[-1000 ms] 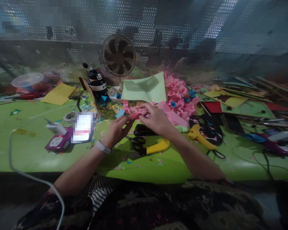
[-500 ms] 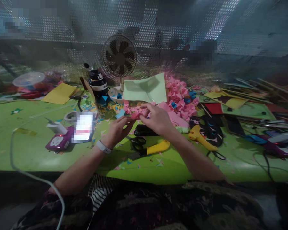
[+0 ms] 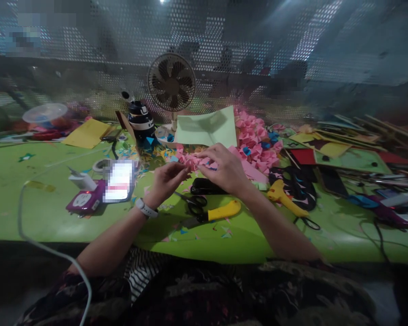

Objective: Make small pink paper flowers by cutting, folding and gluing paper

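Observation:
My left hand (image 3: 169, 179), with a white wristband, has its thumb and fingers closed at the edge of a small folded piece of pink paper (image 3: 189, 166). My right hand (image 3: 226, 170) is beside it on the right, thumb and fingers apart, over more pink folded paper. Under the hands lies a black stapler (image 3: 207, 186), partly covered by the right hand. Nearer me are black-handled scissors (image 3: 196, 203) and a yellow-handled cutting tool (image 3: 223, 211). Behind the hands a pile of pink paper pieces (image 3: 256, 136) leans against a pale green sheet (image 3: 206, 129).
A small fan (image 3: 172, 83) and a black bottle (image 3: 140, 120) stand at the back. On the left lie a lit phone (image 3: 119, 181) and a purple power strip (image 3: 86, 200). A yellow glue gun (image 3: 287, 199) lies right, near a dark phone (image 3: 331, 180). A white cable (image 3: 54, 249) hangs off the front edge.
My hands have drawn slightly apart. The right fingers have spread from the pink paper, and the left hand has turned a little. The view has shifted slightly.

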Demonstrator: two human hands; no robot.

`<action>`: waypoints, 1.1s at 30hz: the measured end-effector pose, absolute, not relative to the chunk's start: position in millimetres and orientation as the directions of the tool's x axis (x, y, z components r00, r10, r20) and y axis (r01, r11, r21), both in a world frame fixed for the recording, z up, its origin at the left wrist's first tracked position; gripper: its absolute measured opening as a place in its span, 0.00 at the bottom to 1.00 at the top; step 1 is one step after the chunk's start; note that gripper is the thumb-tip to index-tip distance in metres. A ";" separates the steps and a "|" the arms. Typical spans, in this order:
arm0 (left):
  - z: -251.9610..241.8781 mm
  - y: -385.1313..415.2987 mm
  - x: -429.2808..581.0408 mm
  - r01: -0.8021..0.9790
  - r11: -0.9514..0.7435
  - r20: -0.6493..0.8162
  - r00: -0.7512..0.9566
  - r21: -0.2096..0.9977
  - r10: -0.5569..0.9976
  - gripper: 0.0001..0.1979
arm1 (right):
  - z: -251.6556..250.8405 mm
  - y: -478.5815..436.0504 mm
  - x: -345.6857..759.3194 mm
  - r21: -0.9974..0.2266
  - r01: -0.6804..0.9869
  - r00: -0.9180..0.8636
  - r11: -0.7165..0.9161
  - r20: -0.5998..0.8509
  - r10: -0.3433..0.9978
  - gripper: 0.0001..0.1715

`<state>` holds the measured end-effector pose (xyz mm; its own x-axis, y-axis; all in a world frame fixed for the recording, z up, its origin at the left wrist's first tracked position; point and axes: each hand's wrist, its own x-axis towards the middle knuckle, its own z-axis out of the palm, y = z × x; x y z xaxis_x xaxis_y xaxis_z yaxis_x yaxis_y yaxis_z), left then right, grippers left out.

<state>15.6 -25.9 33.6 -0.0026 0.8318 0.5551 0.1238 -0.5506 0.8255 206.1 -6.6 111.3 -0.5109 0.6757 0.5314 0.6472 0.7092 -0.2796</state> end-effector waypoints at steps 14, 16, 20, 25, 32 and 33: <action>39.0 -31.5 13.0 0.231 -0.557 0.560 0.058 0.798 0.827 0.10 | 98.2 7.1 206.7 -0.233 0.525 -0.601 0.818 0.579 0.550 0.07; 38.8 -31.3 12.4 0.239 -0.561 0.562 0.070 0.793 0.824 0.10 | 98.6 7.4 206.9 -0.232 0.526 -0.613 0.818 0.564 0.554 0.07; 39.8 -31.1 12.1 0.246 -0.569 0.566 0.089 0.785 0.820 0.10 | 100.1 7.1 207.9 -0.235 0.529 -0.638 0.815 0.524 0.565 0.07; 41.6 -30.9 12.2 0.247 -0.564 0.564 0.078 0.788 0.822 0.10 | 101.0 6.7 209.7 -0.230 0.544 -0.644 0.807 0.502 0.578 0.07; 39.7 -29.5 9.8 0.232 -0.560 0.551 0.109 0.795 0.827 0.11 | 103.7 5.9 209.7 -0.234 0.528 -0.675 0.816 0.467 0.571 0.08; 39.3 -29.4 9.5 0.233 -0.559 0.550 0.111 0.796 0.828 0.11 | 104.1 5.6 209.8 -0.235 0.525 -0.678 0.818 0.465 0.569 0.08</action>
